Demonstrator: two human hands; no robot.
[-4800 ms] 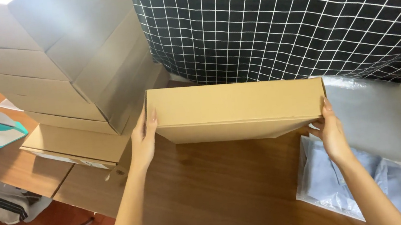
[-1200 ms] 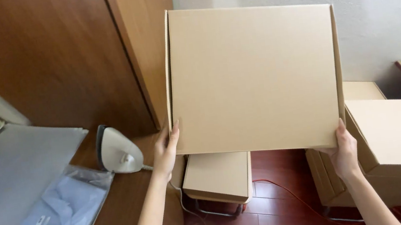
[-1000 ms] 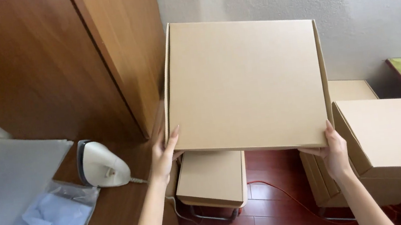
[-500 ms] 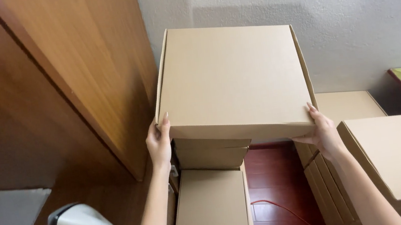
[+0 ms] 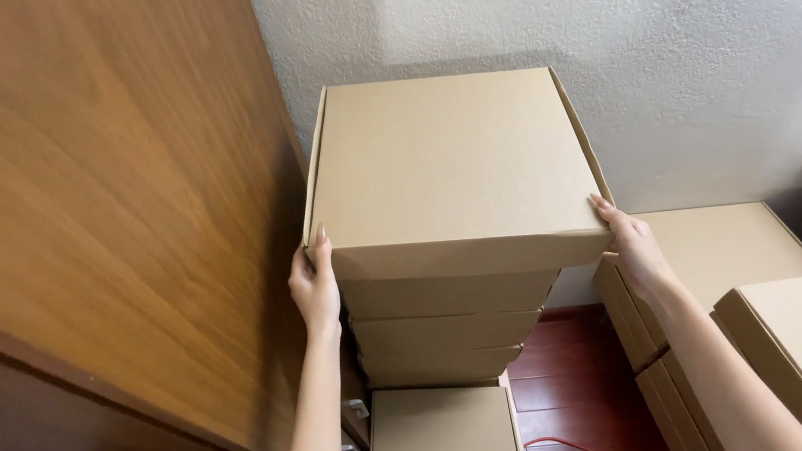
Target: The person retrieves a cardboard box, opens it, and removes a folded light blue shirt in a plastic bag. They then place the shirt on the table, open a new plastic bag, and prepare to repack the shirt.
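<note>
Both hands grip a flat cardboard box point(image 5: 449, 165) by its sides: left hand point(image 5: 316, 288) on the left edge, right hand point(image 5: 633, 244) at the right front corner. Box sits atop a stack of similar boxes point(image 5: 448, 326), approx level. Wood panel point(image 5: 97, 210) stands tight on the left, just beside the left hand, w/ little room there. White textured wall point(image 5: 662, 45) right behind. To the right, another box stack point(image 5: 726, 249), near the right forearm. Lower box point(image 5: 440, 438) under the stack, red-brown wood floor point(image 5: 570, 387) between stacks, thin orange cord point(image 5: 587, 448) on it.
</note>
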